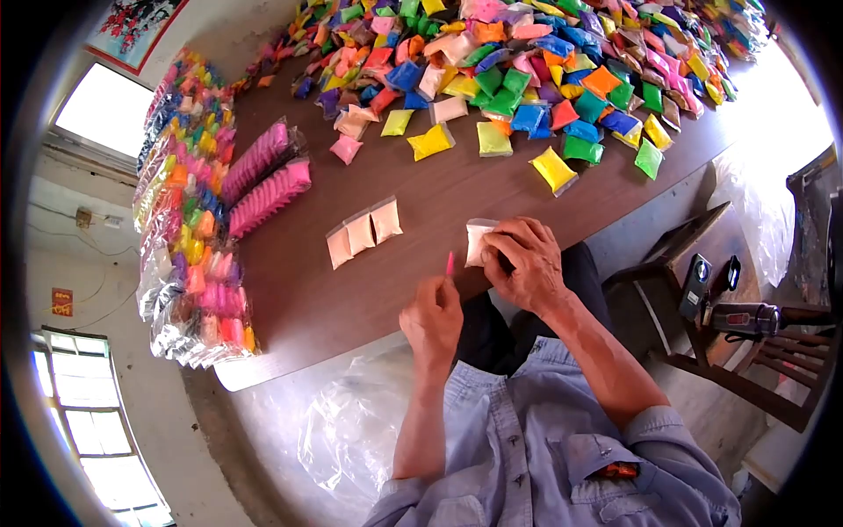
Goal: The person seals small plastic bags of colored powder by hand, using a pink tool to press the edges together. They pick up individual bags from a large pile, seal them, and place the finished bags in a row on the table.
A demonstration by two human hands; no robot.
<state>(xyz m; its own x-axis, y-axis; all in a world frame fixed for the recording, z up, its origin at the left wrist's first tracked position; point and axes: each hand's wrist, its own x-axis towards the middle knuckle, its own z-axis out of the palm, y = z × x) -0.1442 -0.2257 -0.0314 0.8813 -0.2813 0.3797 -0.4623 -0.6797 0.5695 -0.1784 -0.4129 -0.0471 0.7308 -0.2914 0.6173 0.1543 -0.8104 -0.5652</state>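
My left hand (432, 316) is closed near the table's front edge, with a thin pink stick (450, 263) poking up from its fingers. To its right, my right hand (523, 262) is closed on a pale pink packet (475, 241) that lies on the brown table (404, 281). Its fingertips cover the packet's right side. Left of my hands, three pale peach packets (361, 235) lie side by side in a slanting row, apart from both hands.
A large heap of colourful packets (509, 88) covers the table's far side. Bagged packets (198, 220) are stacked along the left edge, beside two pink rows (270, 198). A wooden chair (746, 351) at the right bears a phone (695, 285) and a flask (745, 318).
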